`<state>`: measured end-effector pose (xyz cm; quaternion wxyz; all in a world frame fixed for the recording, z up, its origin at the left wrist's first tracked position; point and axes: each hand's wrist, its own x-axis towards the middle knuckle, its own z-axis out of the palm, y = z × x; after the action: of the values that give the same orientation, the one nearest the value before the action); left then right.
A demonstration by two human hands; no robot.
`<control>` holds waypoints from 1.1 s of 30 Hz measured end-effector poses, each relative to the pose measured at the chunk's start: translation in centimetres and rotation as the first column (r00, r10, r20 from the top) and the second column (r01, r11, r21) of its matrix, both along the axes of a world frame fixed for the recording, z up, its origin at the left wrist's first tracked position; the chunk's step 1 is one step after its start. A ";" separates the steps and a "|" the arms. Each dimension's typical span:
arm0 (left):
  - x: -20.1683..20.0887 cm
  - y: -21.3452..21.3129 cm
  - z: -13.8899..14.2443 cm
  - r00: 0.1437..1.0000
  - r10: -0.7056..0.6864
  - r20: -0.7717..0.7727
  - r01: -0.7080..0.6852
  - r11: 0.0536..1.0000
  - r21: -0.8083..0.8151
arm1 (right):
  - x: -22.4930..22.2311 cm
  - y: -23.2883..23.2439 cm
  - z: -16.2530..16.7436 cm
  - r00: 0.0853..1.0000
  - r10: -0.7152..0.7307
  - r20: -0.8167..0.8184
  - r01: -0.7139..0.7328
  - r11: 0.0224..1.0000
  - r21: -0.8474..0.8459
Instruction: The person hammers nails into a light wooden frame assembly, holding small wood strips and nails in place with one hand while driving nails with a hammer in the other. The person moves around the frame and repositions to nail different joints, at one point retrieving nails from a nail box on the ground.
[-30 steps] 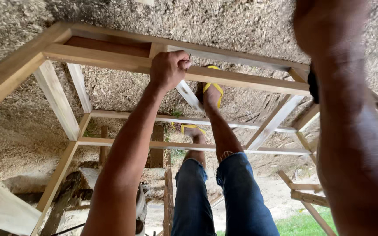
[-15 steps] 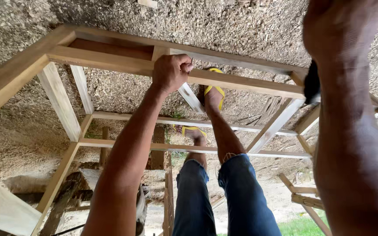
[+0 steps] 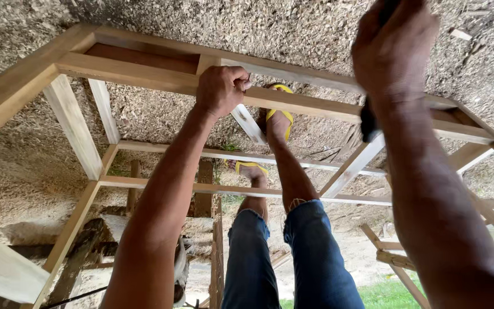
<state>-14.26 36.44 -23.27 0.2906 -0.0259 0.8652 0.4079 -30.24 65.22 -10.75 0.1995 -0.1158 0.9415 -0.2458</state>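
**Hands at a wooden frame on a sawdust floor**

The left hand (image 3: 222,88) is clenched on the top rail of the wooden frame (image 3: 144,71), pinching what looks like a small nail against it. The right hand (image 3: 393,48) is raised above that rail, fist closed round a dark handle (image 3: 367,120), probably a hammer's. The frame stands on sawdust (image 3: 315,28), a yellow sandal (image 3: 278,109) just beyond the rail. It looks stiff, light and splintery, best gripped at a rail near a joint.
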 end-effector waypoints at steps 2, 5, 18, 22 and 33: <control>-0.1 0.2 -0.1 1.000 -0.013 0.006 0.013 1.000 -0.006 | 1.8 -1.6 -0.2 0.967 -0.009 0.255 -0.013 0.996 0.084; -0.4 0.5 0.5 0.999 -0.002 0.032 0.002 1.000 0.010 | 5.3 -3.4 0.4 0.650 0.062 0.757 -0.280 0.946 0.164; 13.0 8.5 3.2 0.757 0.344 -0.556 -0.555 0.788 -0.267 | 17.1 -3.7 -5.3 0.687 -0.325 0.649 0.251 0.945 0.208; 16.0 14.8 -0.3 0.715 0.687 0.134 -0.549 0.669 -0.501 | 18.8 -1.5 -7.7 0.639 -0.414 0.649 0.315 0.910 0.271; 31.3 13.6 -2.1 0.640 0.758 0.124 -0.651 0.621 -0.437 | 33.6 -0.8 -4.6 0.688 -0.437 0.580 0.371 0.898 0.236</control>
<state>17.05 50.08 -25.36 0.2212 -0.4795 0.7873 0.3184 3.41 64.43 -15.33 0.4437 0.1917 0.8359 -0.2602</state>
